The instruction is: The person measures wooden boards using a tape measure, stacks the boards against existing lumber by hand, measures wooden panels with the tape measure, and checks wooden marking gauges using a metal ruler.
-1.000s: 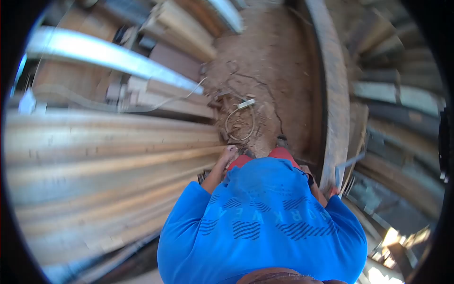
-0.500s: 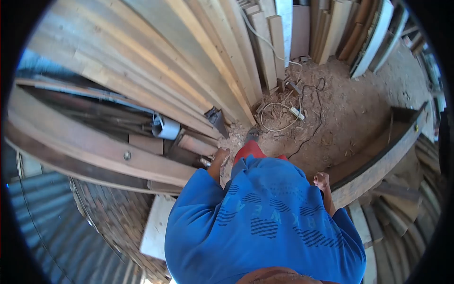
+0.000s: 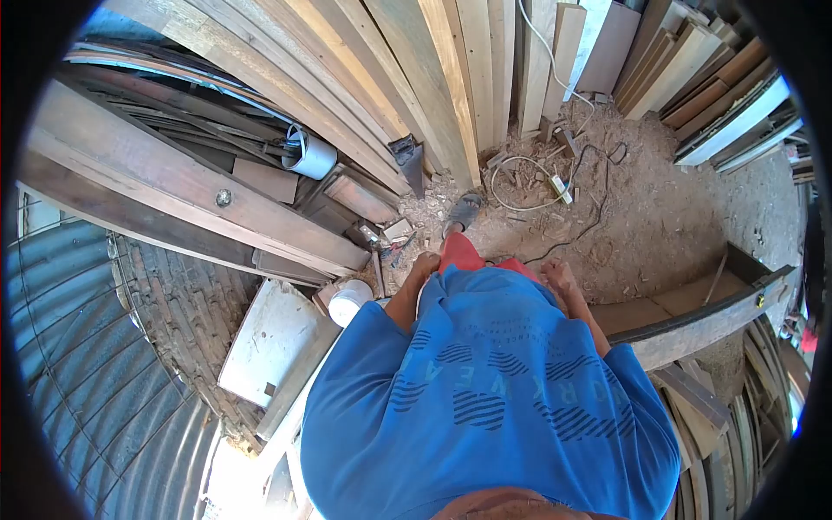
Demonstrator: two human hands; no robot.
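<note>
My left hand (image 3: 425, 263) hangs at the left side of my blue shirt (image 3: 485, 373), beside the red shorts (image 3: 461, 251). Its fingers are mostly hidden and I see nothing held in it. On the other side of the shorts is my right hand (image 3: 558, 276), its fingers loosely bent and somewhat apart, with nothing visible in them. A hammer-like tool with a wooden handle (image 3: 379, 276) stands nearest to my left hand, apart from it. One sandalled foot (image 3: 464, 211) shows ahead on the shavings.
Long planks (image 3: 425, 95) lean ahead and left. A thick beam (image 3: 199, 195) runs along the left, near a grey pipe-like container (image 3: 309, 156) and a white bucket (image 3: 349, 299). A power strip (image 3: 562, 188) and black cable (image 3: 594, 221) lie on the floor. A wooden frame (image 3: 702, 325) stands right.
The view has shifted, so the white bucket and the tool near my left hand now show. My right hand has moved forward and its fingers look looser. The foot shows more fully.
</note>
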